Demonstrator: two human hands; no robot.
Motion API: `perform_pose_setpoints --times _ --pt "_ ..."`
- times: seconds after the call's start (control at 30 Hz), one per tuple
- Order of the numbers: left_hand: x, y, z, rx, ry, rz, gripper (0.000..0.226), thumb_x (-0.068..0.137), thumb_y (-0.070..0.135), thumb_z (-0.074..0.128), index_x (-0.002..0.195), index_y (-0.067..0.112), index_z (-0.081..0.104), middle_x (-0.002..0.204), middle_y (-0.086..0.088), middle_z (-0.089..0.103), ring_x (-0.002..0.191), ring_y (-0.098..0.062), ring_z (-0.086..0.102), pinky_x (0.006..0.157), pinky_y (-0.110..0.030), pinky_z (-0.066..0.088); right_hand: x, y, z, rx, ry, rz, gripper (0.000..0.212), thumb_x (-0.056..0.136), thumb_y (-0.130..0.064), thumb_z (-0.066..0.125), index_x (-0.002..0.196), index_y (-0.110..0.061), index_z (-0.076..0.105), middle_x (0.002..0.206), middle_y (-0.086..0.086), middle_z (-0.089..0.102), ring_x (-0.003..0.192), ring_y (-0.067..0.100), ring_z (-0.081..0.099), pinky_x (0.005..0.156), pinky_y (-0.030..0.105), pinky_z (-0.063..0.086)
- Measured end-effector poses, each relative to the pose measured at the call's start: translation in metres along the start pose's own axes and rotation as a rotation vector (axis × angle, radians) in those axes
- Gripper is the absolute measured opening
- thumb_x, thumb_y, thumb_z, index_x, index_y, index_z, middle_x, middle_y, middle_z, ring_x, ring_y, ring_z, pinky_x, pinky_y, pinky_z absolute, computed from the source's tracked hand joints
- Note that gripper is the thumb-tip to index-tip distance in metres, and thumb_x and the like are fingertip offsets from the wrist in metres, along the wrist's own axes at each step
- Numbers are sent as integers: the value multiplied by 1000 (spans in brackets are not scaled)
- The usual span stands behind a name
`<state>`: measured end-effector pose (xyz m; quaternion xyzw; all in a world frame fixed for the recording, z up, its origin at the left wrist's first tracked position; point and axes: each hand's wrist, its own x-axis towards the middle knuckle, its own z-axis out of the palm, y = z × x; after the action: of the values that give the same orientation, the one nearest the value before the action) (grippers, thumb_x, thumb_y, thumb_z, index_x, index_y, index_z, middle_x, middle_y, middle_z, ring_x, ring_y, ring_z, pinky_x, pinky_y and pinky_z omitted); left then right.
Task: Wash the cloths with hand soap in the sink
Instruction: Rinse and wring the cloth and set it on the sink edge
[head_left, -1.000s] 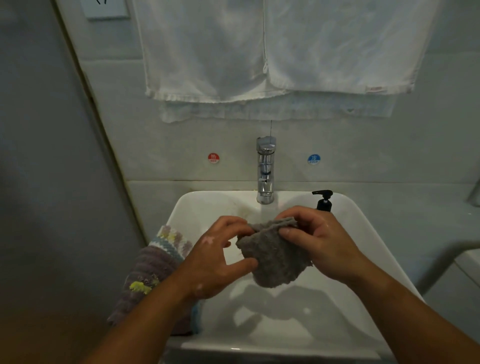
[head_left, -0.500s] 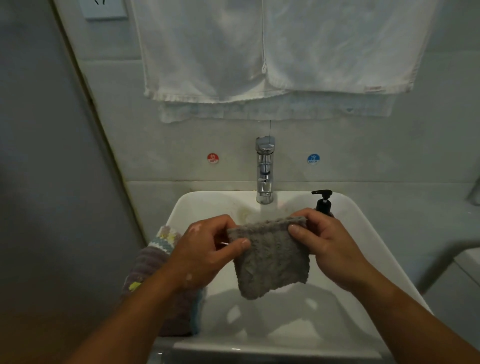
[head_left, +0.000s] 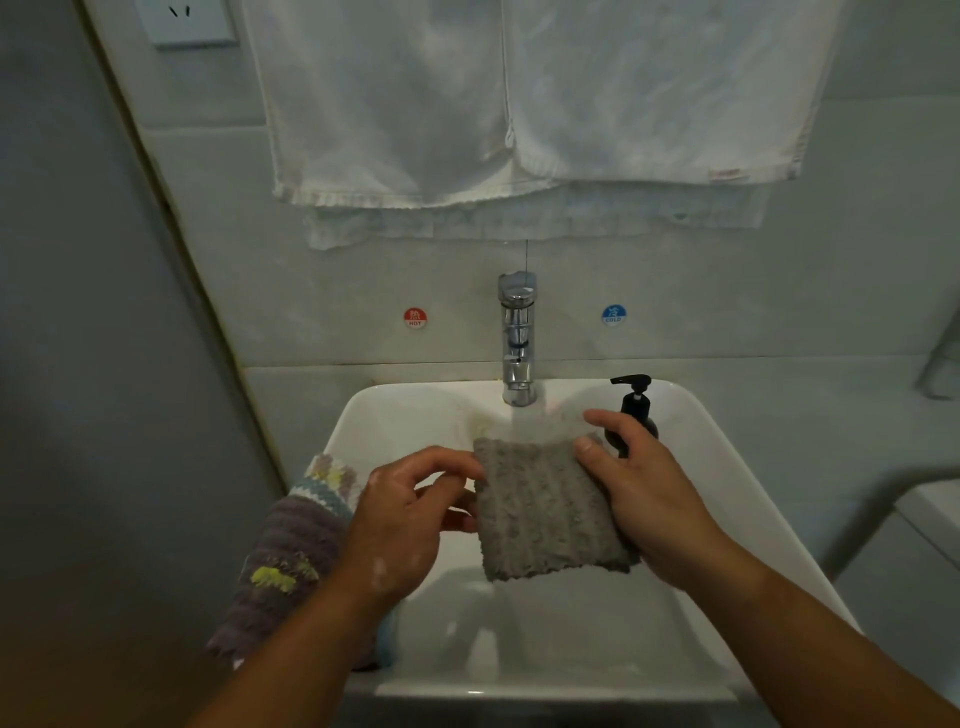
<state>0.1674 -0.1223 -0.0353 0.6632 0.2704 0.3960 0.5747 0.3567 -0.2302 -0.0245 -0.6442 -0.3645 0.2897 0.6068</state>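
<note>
Grey waffle cloth (head_left: 545, 509) is spread flat over the white sink (head_left: 727, 493), right under the faucet (head_left: 517, 338) at 12 o'clock. Right hand (head_left: 654, 499) grips its 3 o'clock edge, thumb on top. Left hand (head_left: 400, 525) pinches the 9 o'clock edge with curled fingers. Soap pump bottle (head_left: 636, 410) sits at 1 o'clock, and a striped cloth (head_left: 291, 551) hangs over the rim at 8 o'clock.

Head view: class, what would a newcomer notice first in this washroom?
A grey cloth is held flat between the left hand and right hand, above the white sink. Behind it stand a chrome tap and, to its right, a black soap pump; white towels hang on the wall above, and a striped cloth drapes over the sink's left rim.
</note>
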Motion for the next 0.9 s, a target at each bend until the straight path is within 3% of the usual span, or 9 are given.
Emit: perform_pose_setpoints --times 0.1,0.17,0.27,0.4,0.53,0.67,0.8,0.9 --pt "-3 -4 4 -145 -93 -113 17 85 9 69 93 20 79 98 -11 74 85 -26 72 72 -38 60 -5 -5 -8 60 -177 7 48 98 -17 63 130 -50 51 104 2 71 93 14 72 69 24 60" --pt "-6 -7 4 -97 -150 -138 29 78 11 79 104 25 78 102 -9 75 93 -25 73 76 -38 61 -7 -7 -17 25 -261 -13 57 93 -8 66 125 -54 56 122 1 61 108 22 65 78 33 62" --pt "-6 -10 7 57 -118 -104 44 79 3 83 113 30 75 121 2 67 97 -17 70 80 -37 62 -11 -7 -32 -94 -340 -76 52 91 -6 68 116 -51 64 128 -11 52 114 17 59 81 33 61" --pt "-6 -6 18 220 -165 29 58 80 7 83 127 36 65 126 28 53 104 -6 63 86 -33 61 -16 -5 -50 -229 -333 -118 48 90 -13 73 121 -47 60 127 -24 48 115 13 56 82 28 61" --pt "-9 -3 37 347 -176 98 64 81 13 82 134 40 57 128 32 45 107 2 58 80 -27 62 -23 -4 -71 -242 -306 -98 54 86 -13 77 125 -46 58 123 -29 51 113 11 59 79 23 59" --pt "-10 -4 61 363 -223 76 67 80 17 84 128 51 52 126 36 43 106 7 56 78 -18 59 -29 1 -100 -307 -290 -53 65 80 -17 83 126 -53 55 125 -30 51 114 9 60 87 27 59" --pt "-11 -10 96 274 -276 -37 67 78 13 85 131 45 58 126 32 47 101 -2 62 82 -29 61 -37 2 -136 -313 -249 28 69 78 -11 84 126 -50 55 126 -22 55 108 6 66 85 29 61" --pt "-18 -20 140 174 -309 -143 65 79 5 83 130 38 60 126 26 47 93 -11 66 74 -35 64 -39 1 -166 -346 -273 132 65 80 -5 79 126 -44 57 125 -11 60 97 13 73 79 37 63"
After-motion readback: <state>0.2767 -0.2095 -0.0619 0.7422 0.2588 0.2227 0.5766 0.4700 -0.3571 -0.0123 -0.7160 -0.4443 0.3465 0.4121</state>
